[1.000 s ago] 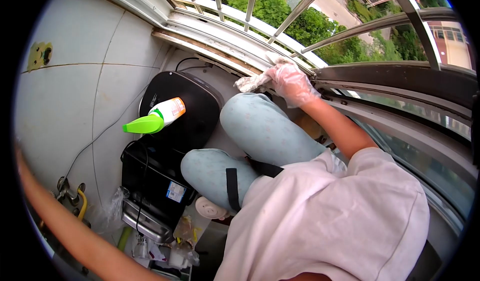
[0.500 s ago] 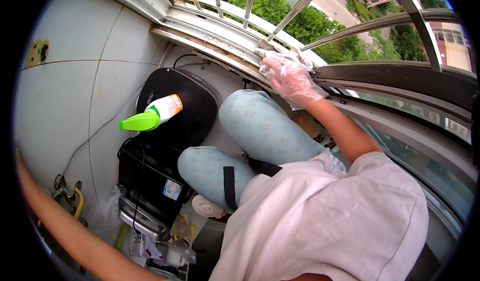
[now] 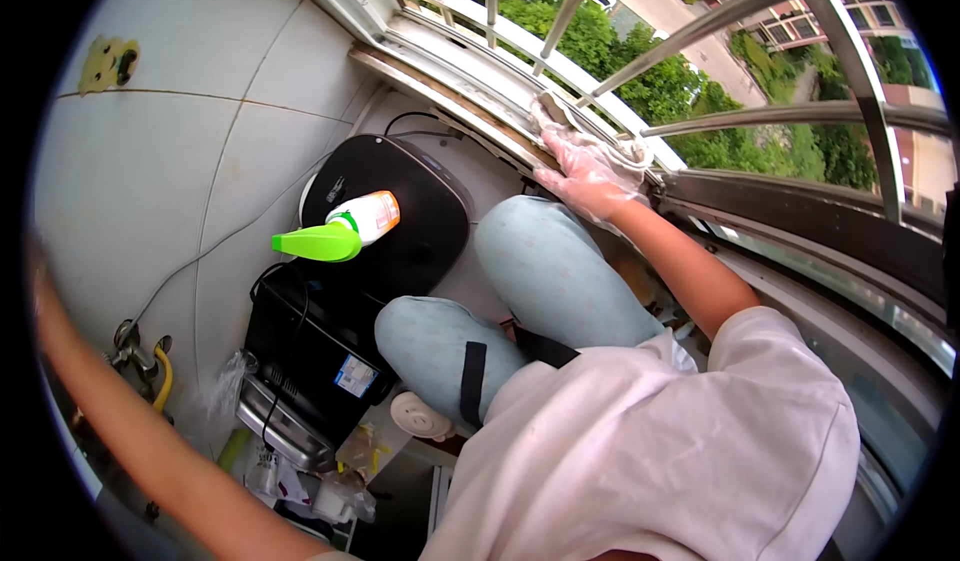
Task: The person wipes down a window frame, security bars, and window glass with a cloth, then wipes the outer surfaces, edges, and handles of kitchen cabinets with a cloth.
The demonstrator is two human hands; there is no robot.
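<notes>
My right hand (image 3: 585, 174), in a clear plastic glove, presses a greyish-white cloth (image 3: 615, 157) against the window sill (image 3: 480, 69). Its thumb stands off to the side while the fingers lie on the cloth, which bunches up beyond the hand near the metal bars. At the far left, my left forearm (image 3: 150, 446) reaches up along the tiled wall. Only a dim part of my left hand (image 3: 40, 279) shows at the dark image edge, so its fingers are hidden. Between the arms, a white bottle (image 3: 368, 218) with a bright green top lies on a black appliance panel (image 3: 400, 166).
Metal window bars (image 3: 740, 121) run along the sill. Below the panel sits a black appliance (image 3: 315, 351) with cables. A tap with a yellow hose (image 3: 163, 376) is on the wall (image 3: 150, 161). Bagged items (image 3: 345, 491) and a white lidded container (image 3: 420, 417) stand low by my knees.
The view has shifted, so the scene sits further right. My right hand has turned on the cloth, its thumb now spread away, and more of the cloth shows. My left arm stays by the wall.
</notes>
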